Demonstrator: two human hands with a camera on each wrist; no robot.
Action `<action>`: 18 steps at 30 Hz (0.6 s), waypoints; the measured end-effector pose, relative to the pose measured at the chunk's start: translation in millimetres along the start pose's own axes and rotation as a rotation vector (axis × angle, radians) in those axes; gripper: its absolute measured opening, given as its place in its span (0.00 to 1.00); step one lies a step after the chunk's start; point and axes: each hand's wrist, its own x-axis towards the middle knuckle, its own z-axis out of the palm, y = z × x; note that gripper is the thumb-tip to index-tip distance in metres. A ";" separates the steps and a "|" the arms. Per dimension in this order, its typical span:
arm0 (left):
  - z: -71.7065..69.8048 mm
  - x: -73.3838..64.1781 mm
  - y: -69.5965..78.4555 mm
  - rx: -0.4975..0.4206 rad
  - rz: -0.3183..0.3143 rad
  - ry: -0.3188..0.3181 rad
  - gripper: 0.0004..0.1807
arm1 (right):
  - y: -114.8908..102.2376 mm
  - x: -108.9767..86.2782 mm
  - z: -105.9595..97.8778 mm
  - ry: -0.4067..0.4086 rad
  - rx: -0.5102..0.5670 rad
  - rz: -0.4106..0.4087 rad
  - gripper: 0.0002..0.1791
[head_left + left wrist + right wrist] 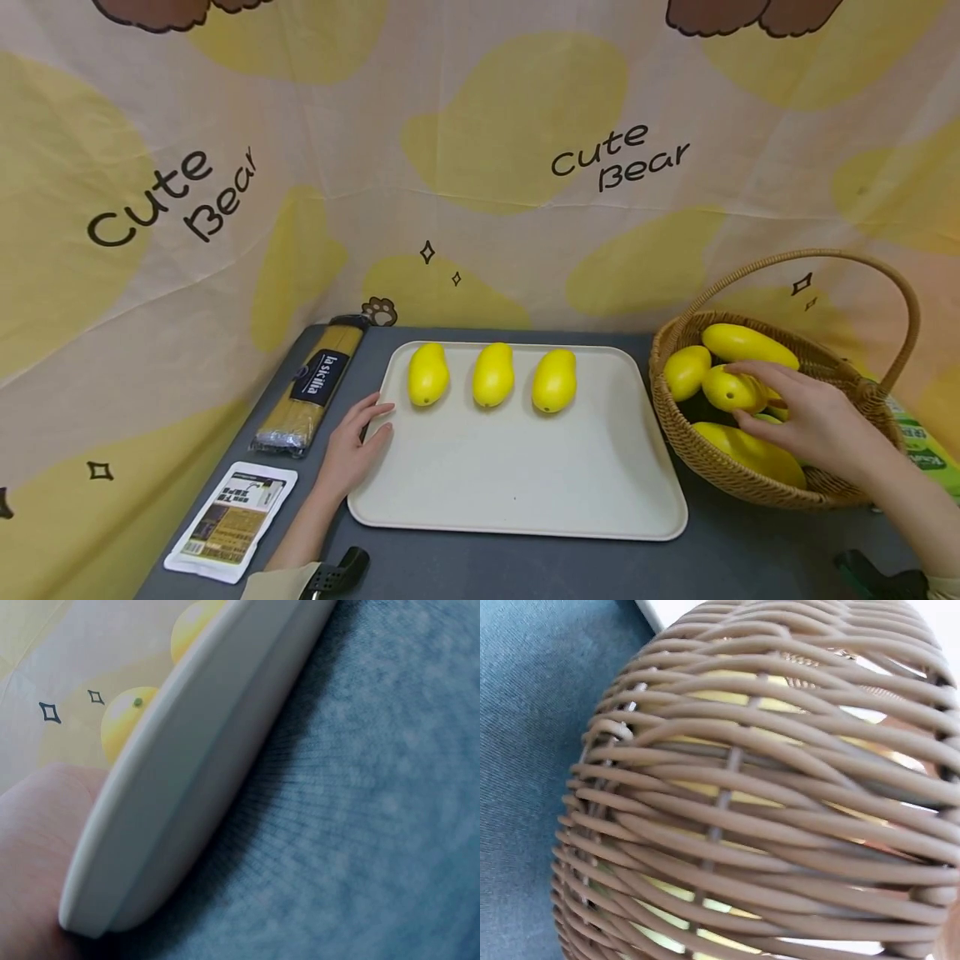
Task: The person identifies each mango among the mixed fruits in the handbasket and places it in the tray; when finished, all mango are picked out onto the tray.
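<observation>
In the head view my right hand (817,417) reaches into a wicker basket (757,492), its fingers and thumb pinching a yellow mango (727,387). More mangoes lie around that one, among them a long one (750,346) behind and another (750,454) in front. My left hand (352,446) rests on the left rim of a cream tray (517,483), fingertips lying over the edge. Along the tray's back side stand three mangoes in a row: left (428,375), middle (492,375) and right (554,381). Basket weave (727,772) hides most of the right wrist view.
Left of the tray lie a pack of spaghetti (315,387) and a white pouch (231,521). The basket's tall handle (810,252) arches above its opening. A green package (922,446) sits behind the basket at right. A printed cloth (480,167) hangs behind the table.
</observation>
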 end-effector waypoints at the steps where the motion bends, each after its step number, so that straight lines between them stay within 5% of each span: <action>1: -0.1 -0.1 -0.1 0.000 0.002 0.000 0.18 | -0.5 -0.4 0.1 0.005 0.004 0.008 0.38; 18: 0.6 -0.4 1.8 -0.005 -0.017 -0.003 0.18 | 0.7 -3.8 6.7 0.065 0.024 0.020 0.32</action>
